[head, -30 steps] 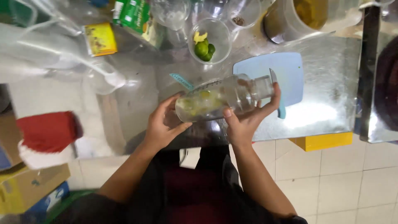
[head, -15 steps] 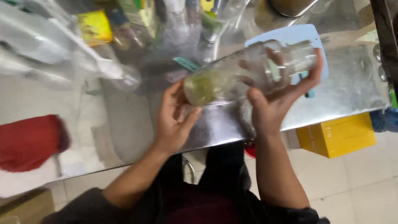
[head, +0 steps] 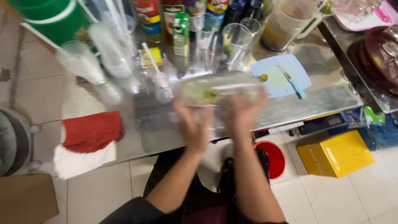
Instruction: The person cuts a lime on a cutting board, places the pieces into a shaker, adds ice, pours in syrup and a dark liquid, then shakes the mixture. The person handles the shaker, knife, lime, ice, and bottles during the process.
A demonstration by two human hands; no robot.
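Observation:
Both hands grip a clear shaker (head: 217,89) held sideways over the steel counter (head: 315,103); it is blurred and holds pale green-yellow contents. My left hand (head: 192,124) clasps its left end from below. My right hand (head: 244,114) clasps its right end. Behind it stand several clear glasses (head: 238,39).
A pale blue cutting board (head: 277,76) with a teal-handled knife (head: 293,83) lies right of the shaker. Bottles (head: 149,18) and stacked plastic cups (head: 83,62) line the back. A red-and-white cloth (head: 89,139) hangs at the counter's left. A yellow box (head: 336,153) and red bucket (head: 271,159) sit below.
The shaker, held in both hands throughout, has moved quickly and now appears motion-blurred. The camera view has pulled back and shifted, showing more of the counter.

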